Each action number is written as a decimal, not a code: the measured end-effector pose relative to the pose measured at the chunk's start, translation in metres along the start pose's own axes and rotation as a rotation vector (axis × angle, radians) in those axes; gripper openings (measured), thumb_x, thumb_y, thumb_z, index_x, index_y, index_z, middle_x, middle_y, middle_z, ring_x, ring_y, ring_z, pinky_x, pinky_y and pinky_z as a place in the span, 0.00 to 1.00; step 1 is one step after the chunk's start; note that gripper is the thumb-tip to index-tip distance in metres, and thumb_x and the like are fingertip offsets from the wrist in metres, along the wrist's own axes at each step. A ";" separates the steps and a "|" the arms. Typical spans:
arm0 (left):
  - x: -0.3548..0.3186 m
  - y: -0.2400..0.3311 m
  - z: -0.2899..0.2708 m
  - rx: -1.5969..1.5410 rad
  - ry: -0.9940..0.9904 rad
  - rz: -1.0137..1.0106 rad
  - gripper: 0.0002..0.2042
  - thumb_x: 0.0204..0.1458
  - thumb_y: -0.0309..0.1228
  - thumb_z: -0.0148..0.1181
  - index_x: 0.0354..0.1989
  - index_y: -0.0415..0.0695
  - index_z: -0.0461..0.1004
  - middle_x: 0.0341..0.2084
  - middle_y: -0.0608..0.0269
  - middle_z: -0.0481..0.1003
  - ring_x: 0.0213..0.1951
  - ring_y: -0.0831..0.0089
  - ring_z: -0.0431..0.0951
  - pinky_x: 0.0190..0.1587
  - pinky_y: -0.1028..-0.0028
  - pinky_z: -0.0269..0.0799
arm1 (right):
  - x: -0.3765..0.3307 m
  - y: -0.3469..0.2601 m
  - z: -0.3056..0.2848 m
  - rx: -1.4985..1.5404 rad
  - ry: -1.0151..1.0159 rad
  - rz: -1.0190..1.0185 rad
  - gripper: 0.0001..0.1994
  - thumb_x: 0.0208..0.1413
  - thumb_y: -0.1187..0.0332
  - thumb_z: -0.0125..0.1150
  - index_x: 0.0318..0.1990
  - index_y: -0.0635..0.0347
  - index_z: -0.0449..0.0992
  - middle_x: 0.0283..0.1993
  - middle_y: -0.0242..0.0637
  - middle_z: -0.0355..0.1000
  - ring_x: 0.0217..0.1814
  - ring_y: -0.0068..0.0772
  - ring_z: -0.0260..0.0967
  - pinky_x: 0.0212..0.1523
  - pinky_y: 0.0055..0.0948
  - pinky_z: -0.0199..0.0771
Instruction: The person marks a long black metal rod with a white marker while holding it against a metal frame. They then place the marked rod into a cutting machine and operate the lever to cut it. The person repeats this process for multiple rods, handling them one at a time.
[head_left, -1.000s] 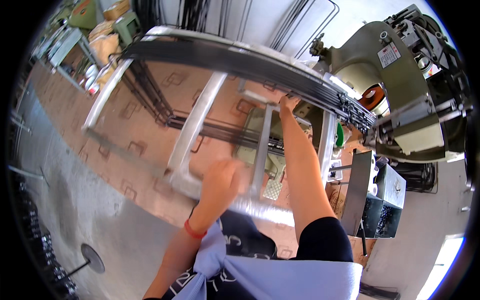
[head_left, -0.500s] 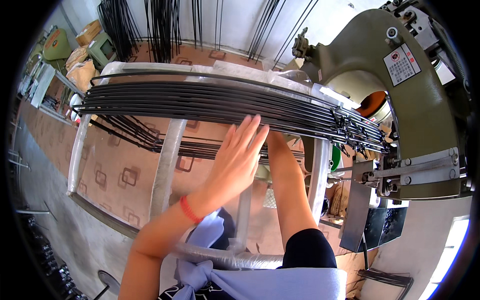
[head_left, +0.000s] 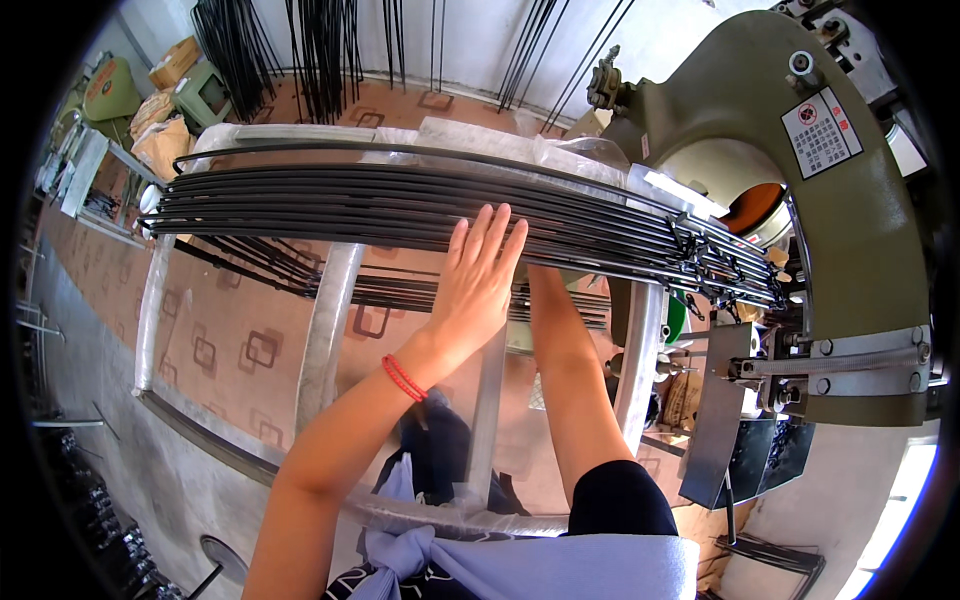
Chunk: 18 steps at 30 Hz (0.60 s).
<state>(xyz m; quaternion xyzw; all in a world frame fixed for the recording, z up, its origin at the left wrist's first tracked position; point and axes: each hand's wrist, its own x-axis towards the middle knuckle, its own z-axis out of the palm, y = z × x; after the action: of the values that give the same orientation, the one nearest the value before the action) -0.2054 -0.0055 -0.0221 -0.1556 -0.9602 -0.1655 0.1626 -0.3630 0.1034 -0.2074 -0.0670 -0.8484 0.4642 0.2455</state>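
A bundle of long thin black metal rods (head_left: 330, 200) lies across a frame wrapped in clear plastic film. My left hand (head_left: 478, 270) is open, its spread fingers resting flat on the near rods of the bundle, and a red cord bracelet (head_left: 404, 378) circles that wrist. Just to its right, my right forearm (head_left: 565, 345) reaches under the bundle. The rods hide my right hand, so its fingers do not show. At their right end the rods carry small black fittings (head_left: 715, 255), close to the machine.
A big olive-green machine (head_left: 860, 230) stands at the right. Below the bundle, more black rods (head_left: 380, 290) lie lower in the wrapped frame (head_left: 328, 340). Other rods (head_left: 325, 60) lean against the far wall. A cardboard box (head_left: 175, 62) and a green machine (head_left: 112, 92) stand at far left.
My left hand has moved slightly forward, its fingers now farther over the rods. My right arm stays beneath the bundle. The view has shifted a little.
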 end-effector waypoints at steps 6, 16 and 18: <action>-0.004 0.002 -0.002 -0.010 0.003 0.003 0.31 0.45 0.26 0.53 0.60 0.42 0.52 0.60 0.50 0.50 0.63 0.55 0.49 0.63 0.56 0.41 | -0.014 -0.004 -0.004 0.006 -0.015 0.035 0.30 0.49 0.60 0.55 0.58 0.64 0.55 0.55 0.57 0.55 0.53 0.55 0.60 0.51 0.43 0.64; -0.099 0.040 -0.062 -0.124 0.073 -0.134 0.28 0.45 0.27 0.55 0.57 0.37 0.56 0.59 0.44 0.50 0.62 0.47 0.48 0.59 0.51 0.48 | -0.108 -0.030 -0.033 -0.055 -0.262 0.291 0.32 0.48 0.60 0.56 0.59 0.65 0.53 0.54 0.58 0.54 0.50 0.56 0.63 0.48 0.43 0.68; -0.139 0.047 -0.090 -0.103 0.162 -0.170 0.28 0.46 0.27 0.55 0.57 0.37 0.55 0.59 0.44 0.50 0.62 0.48 0.48 0.60 0.53 0.48 | -0.123 -0.046 -0.047 -0.154 -0.301 0.405 0.32 0.48 0.60 0.56 0.59 0.65 0.53 0.54 0.58 0.54 0.49 0.56 0.64 0.48 0.44 0.68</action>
<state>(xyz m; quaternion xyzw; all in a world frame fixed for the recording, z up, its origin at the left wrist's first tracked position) -0.0405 -0.0305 0.0202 -0.0678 -0.9438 -0.2400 0.2168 -0.2278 0.0715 -0.1923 -0.1840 -0.8775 0.4427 0.0130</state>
